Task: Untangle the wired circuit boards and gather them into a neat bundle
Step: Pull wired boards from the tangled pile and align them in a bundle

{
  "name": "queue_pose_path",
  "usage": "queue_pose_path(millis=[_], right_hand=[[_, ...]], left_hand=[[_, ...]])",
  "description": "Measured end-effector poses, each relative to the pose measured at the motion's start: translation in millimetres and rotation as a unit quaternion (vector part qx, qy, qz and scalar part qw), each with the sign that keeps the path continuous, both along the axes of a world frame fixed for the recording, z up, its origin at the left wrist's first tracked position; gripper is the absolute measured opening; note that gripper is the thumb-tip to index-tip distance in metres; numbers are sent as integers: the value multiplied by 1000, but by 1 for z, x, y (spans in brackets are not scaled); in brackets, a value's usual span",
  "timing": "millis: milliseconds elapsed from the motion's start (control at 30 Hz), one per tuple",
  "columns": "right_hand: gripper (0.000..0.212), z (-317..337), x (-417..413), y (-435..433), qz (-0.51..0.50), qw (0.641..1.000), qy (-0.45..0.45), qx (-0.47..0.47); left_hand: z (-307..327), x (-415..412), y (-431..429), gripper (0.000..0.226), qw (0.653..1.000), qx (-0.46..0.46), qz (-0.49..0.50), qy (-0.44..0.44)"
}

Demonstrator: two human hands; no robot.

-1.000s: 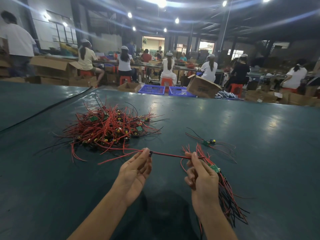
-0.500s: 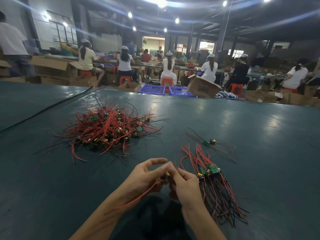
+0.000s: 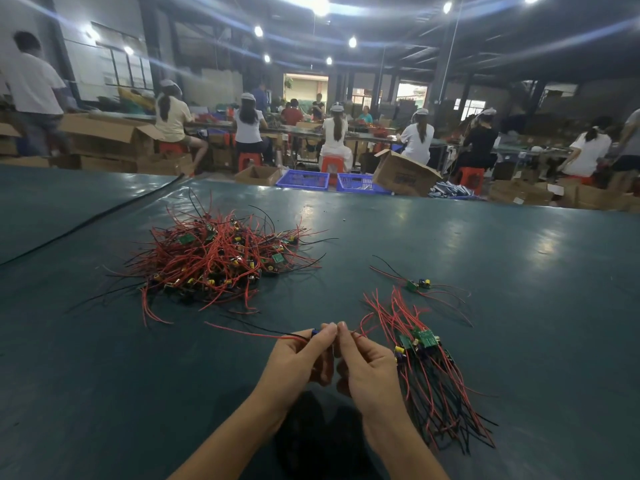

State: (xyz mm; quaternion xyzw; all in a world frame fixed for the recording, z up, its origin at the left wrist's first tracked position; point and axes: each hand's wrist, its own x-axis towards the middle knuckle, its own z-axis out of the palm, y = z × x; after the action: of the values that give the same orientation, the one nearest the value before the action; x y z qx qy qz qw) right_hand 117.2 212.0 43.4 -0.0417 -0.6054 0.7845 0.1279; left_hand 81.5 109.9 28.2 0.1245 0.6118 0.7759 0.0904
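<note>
Over a dark green table (image 3: 485, 244), seated workers (image 3: 247, 126) beyond, left hand (image 3: 298, 362) and right hand (image 3: 367, 365) pinch one wired board (image 3: 314, 332).

Fingers (image 3: 329, 331) hide most of the pinched circuit board (image 3: 314, 332)

Table top (image 3: 450, 244) looked smooth, kinda glossy, dark green sheet. Wires (image 3: 214, 258) had shiny plastic insulation. Boxes (image 3: 403, 174) plain matt cardboard. Crates (image 3: 303, 179) plastic mesh.
</note>
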Motion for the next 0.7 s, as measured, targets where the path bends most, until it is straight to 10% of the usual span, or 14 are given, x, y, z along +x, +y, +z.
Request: queue_pose_path(millis=[300,700], right_hand=[[23,2,-15,39,-151,967,-46,-201],[34,-7,-7,0,-90,990,-100,-45]], left_hand=[[4,-7,-5,36,998,14,44,54],[-4,-5,-7,43,971,-140,61,184]])
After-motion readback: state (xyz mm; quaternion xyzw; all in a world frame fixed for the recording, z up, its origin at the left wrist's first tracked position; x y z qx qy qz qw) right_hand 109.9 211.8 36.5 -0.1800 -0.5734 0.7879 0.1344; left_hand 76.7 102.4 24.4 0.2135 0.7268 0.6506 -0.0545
